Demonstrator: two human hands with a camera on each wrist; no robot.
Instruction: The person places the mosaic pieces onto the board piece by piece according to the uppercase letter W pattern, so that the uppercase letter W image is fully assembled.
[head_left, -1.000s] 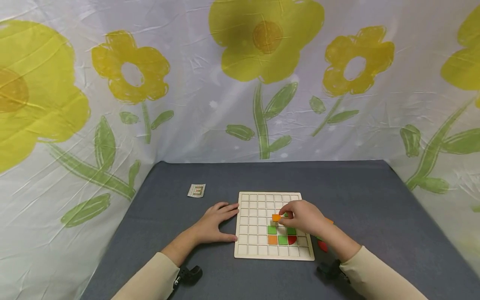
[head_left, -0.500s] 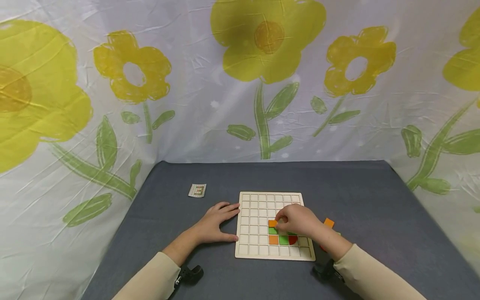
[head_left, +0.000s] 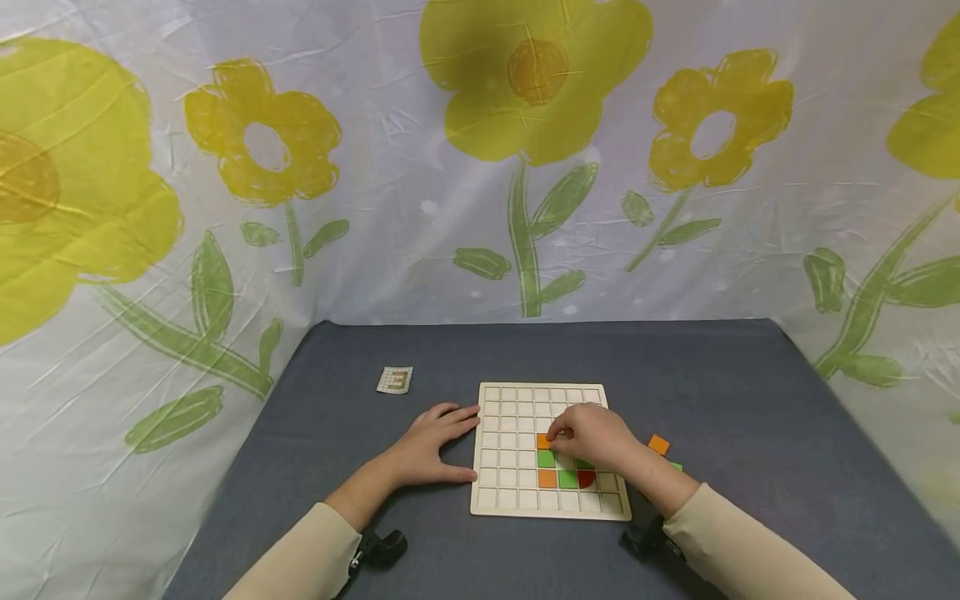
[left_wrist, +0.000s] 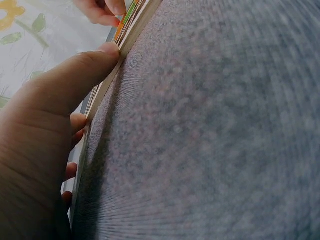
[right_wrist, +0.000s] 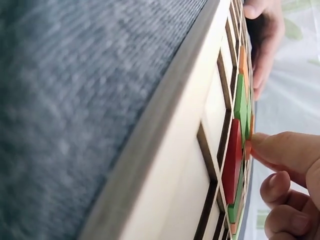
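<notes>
Beige sleeves (head_left: 303,554) reach in from the bottom corners of the head view. Below centre lies a wooden board (head_left: 489,498), ruled into cells. Its lower row holds an orange tile (head_left: 547,479), a green tile (head_left: 567,479) and a red piece (head_left: 586,479). The left hand (head_left: 431,450), left of the board, has its fingers spread and only touches the edge, gripping nothing. One row above the lower tiles sits a green square (head_left: 546,459), then an orange square (head_left: 543,442), whose right side the right hand (head_left: 596,437) pinches, thumb and forefinger nearly together. Right of the board lies a loose orange piece (head_left: 659,444). Farther off, left of centre, a small patterned card (head_left: 394,380) lies on the dark table (head_left: 697,362). A flowered cloth (head_left: 405,208) fills the top.
</notes>
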